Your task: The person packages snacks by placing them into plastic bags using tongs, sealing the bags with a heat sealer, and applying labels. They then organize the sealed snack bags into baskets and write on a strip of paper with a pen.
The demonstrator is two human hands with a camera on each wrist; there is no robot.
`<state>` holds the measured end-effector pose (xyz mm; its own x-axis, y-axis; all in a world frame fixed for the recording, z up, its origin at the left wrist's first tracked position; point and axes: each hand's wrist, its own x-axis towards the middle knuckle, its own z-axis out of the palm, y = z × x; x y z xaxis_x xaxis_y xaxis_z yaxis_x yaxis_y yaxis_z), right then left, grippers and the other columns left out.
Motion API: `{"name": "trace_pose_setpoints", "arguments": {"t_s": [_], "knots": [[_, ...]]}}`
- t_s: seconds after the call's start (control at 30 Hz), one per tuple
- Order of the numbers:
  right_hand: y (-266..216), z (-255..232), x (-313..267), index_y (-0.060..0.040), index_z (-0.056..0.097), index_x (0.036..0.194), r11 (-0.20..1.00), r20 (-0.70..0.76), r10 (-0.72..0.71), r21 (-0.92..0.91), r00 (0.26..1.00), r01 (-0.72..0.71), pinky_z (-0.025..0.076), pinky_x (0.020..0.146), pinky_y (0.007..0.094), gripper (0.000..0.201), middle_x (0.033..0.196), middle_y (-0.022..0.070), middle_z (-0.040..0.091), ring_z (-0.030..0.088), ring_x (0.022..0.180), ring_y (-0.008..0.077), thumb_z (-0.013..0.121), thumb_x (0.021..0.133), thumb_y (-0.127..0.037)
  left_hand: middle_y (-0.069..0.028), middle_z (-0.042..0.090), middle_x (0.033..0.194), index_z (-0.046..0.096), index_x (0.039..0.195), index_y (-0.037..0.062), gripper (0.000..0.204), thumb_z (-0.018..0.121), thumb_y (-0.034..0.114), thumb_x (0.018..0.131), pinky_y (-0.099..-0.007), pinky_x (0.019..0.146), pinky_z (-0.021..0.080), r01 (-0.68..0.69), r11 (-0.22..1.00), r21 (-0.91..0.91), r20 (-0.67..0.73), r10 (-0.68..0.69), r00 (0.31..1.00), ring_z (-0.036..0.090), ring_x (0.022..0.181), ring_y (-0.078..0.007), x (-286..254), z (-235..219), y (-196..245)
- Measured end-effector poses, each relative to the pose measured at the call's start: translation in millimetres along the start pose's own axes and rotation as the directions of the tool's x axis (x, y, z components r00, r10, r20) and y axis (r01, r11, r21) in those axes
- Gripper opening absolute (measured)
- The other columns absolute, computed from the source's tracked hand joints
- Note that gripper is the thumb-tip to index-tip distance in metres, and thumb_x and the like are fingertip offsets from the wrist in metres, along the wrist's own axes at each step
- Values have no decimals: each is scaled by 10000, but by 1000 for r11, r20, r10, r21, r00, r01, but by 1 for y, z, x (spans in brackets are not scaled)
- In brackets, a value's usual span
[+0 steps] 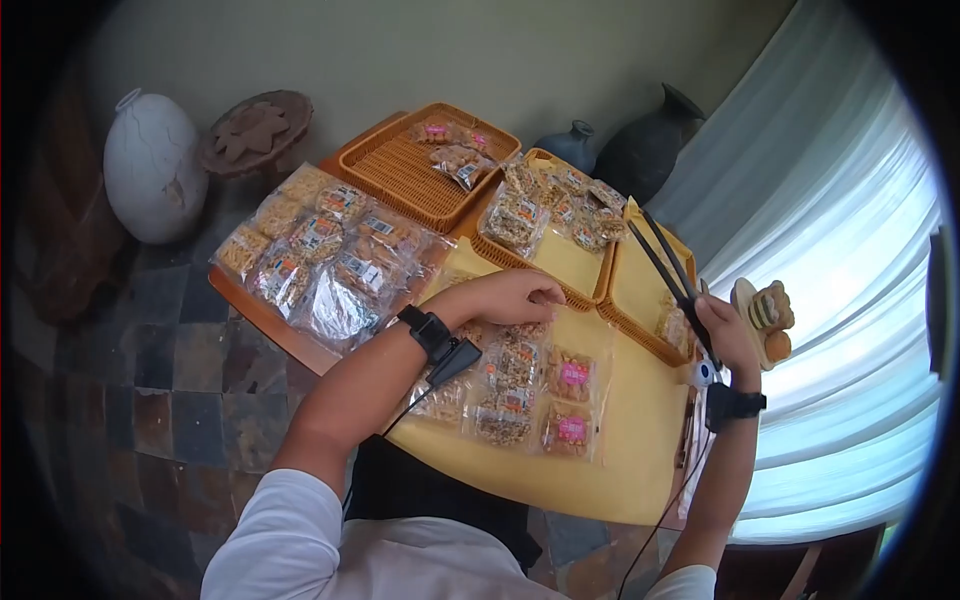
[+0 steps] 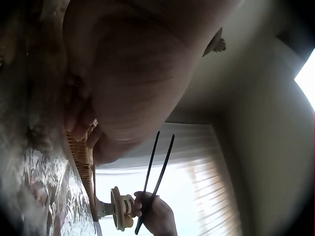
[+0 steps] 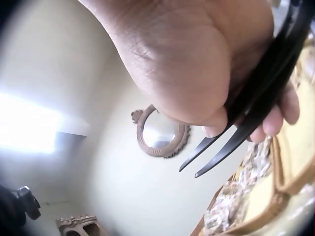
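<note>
We see the right hand [image 1: 722,330] grasping a pair of black tongs [image 1: 662,258] above the right side of the table [image 1: 640,450], which has a yellow cover. The tongs point away from the person, and their two tips stand apart with nothing between them.

The left hand [image 1: 512,297] is over the middle of the table, its fingers bent and reaching down to the front packets [image 1: 505,385]. We cannot tell whether those fingers pinch a packet or only rest there, since the hand hides its own fingertips.

The front packets lie in clear bags at the middle and near edge of the table, and two with pink labels [image 1: 571,402] sit at their right end. More clear bags, the side packets [image 1: 325,250], cover the left of the table.

Along the far side of the table we find three wicker baskets: a left basket [image 1: 395,172] with a few packets in it, a middle basket [image 1: 570,262] with many along its far part, and a right basket [image 1: 637,285] with some at its near end. Beyond the right edge of the table we see a white curtain [image 1: 830,200].
</note>
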<state>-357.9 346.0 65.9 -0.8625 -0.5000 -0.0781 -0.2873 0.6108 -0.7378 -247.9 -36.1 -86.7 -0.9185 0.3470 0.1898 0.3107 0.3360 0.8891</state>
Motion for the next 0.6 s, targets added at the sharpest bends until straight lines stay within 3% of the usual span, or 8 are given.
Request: {"name": "trace_pose_setpoints", "arguments": {"t_s": [0.1,0.17,0.23,0.37,0.4,0.43,0.47,0.6], "knots": [[-65,39,58,36,685,1187,970,227,-10,238,974,-46,538,638,299,399,883,43,670,626,679,114,480,1173,-306,-90,734,1189,689,1310,0,367,764,202,1013,-325,973,565,90,967,-238,-17,-97,995,692,1118,-164,1,3,-8],[-98,64,101,37,703,1155,973,266,-7,222,964,-54,512,574,304,422,850,32,663,606,640,105,487,1169,-325,-78,739,1173,687,1308,-3,357,758,195,1019,-312,942,573,103,941,-322,-20,-116,993,693,1099,-146,1,5,-12],[-130,84,146,10,731,1111,993,326,57,79,944,-87,491,547,299,433,771,-3,629,583,606,90,480,1169,-339,-66,743,1157,685,1305,-5,347,753,188,1026,-298,912,581,118,910,-397,-22,-137,990,695,1080,-127,2,6,-15],[-180,124,210,34,757,1003,982,304,138,-166,943,-90,507,564,338,502,742,42,662,617,621,123,503,1154,-372,-65,736,1152,680,1299,-12,340,742,193,1035,-294,895,584,36,961,-273,-82,-61,995,693,1068,-124,0,7,-13],[-189,134,224,42,758,976,888,251,64,-457,966,60,543,620,392,523,825,106,715,682,697,199,524,1133,-399,-66,735,1155,683,1297,-10,338,740,196,1035,-294,897,584,47,957,-285,-82,-73,994,692,1073,-126,1,7,-13],[-192,141,240,50,759,949,688,223,-27,-703,974,180,580,675,445,547,907,170,769,747,773,276,545,1112,-427,-67,734,1158,685,1296,-8,336,739,199,1036,-294,900,583,57,954,-296,-80,-84,993,691,1079,-128,1,6,-11],[-181,153,261,56,778,1003,476,196,-222,-833,955,281,586,862,512,526,1032,262,773,757,991,409,559,1094,-414,-76,737,1173,689,1296,-5,338,735,209,1038,-299,924,580,70,960,-270,-80,-95,992,696,1099,-141,0,6,-9],[-201,178,266,22,785,1086,397,184,-178,-885,967,242,564,938,523,485,1102,265,768,720,1073,456,574,1084,-415,-97,749,1183,693,1298,-10,355,724,232,1041,-316,971,571,57,971,-232,-94,-80,992,712,1118,-169,-1,4,-6]]}}
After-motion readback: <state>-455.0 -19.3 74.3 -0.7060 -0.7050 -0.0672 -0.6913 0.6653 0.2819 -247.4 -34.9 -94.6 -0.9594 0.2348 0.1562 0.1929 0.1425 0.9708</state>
